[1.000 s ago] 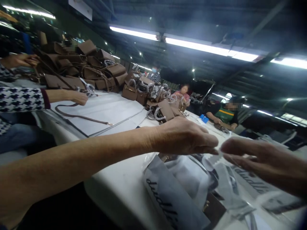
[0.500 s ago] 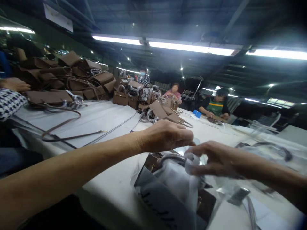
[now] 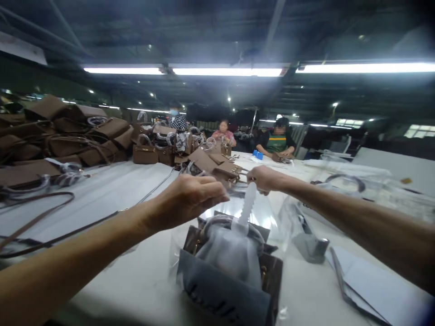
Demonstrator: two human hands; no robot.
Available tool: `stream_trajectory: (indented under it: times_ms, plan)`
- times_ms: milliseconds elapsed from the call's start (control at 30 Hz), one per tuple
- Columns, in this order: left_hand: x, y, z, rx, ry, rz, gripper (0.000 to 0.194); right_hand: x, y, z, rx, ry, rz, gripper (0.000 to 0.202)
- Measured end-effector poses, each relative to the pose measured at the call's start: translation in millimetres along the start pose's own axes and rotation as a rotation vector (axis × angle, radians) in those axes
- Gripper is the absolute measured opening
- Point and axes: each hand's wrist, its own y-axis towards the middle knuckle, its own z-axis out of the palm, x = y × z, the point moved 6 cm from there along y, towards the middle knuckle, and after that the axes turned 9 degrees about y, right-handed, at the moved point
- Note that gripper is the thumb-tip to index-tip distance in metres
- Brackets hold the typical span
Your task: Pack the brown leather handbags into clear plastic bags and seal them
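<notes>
A brown handbag [image 3: 277, 276] stands in front of me inside a clear plastic bag [image 3: 283, 244]. A grey sheet with dark lettering [image 3: 220, 285] wraps its front, and whitish film [image 3: 231, 253] covers the part around its handles [image 3: 220, 220]. A ribbed translucent strip [image 3: 248, 203] sticks up above the handles. My left hand [image 3: 195, 199] is closed at the near left of the bag's mouth, its fingertips pressed together on the thin plastic. Farther off, my right hand [image 3: 267, 179] pinches the plastic at the far side of the mouth. The fingertips are partly blurred.
Brown handbags lie in a large pile [image 3: 68, 136] at the left, and more [image 3: 210, 163] are heaped mid-table. A strap [image 3: 64, 197] lies at left. To the right are a grey tape dispenser [image 3: 311, 246] and white sheets [image 3: 377, 280]. Several people sit or stand beyond the table.
My right hand has moved up and away from the handles to the far side of the plastic bag. My left hand has drawn back leftward. The view has turned right and levelled.
</notes>
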Motion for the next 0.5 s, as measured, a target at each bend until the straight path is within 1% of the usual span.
stream_trajectory:
  times_ms: [100, 167, 200, 267, 333, 400, 500]
  plan:
    - [-1, 9, -10.6, -0.076, 0.061, -0.016, 0.017, 12, -13, -31, -0.114, 0.011, -0.082, 0.032]
    - [-1, 14, -12.7, -0.091, 0.079, -0.014, 0.017, 18, -21, -43, -0.194, -0.102, -0.166, 0.039]
    - [0, 15, -11.5, -0.087, 0.08, -0.015, 0.017, 20, -23, -43, -0.204, -0.178, -0.217, 0.04]
    - [4, 13, -6.9, -0.078, 0.081, -0.029, 0.017, 19, -24, -32, -0.164, -0.283, -0.301, 0.035]
    - [8, 10, -4.3, -0.101, 0.104, -0.058, 0.015, 12, -19, -18, -0.117, -0.296, -0.344, 0.031]
    - [10, 8, -4.1, -0.121, 0.134, -0.058, 0.014, 6, -11, -11, -0.103, -0.262, -0.341, 0.031]
    - [5, 10, -6.5, -0.106, 0.157, -0.008, 0.015, 4, 5, -9, -0.052, -0.226, -0.313, 0.036]
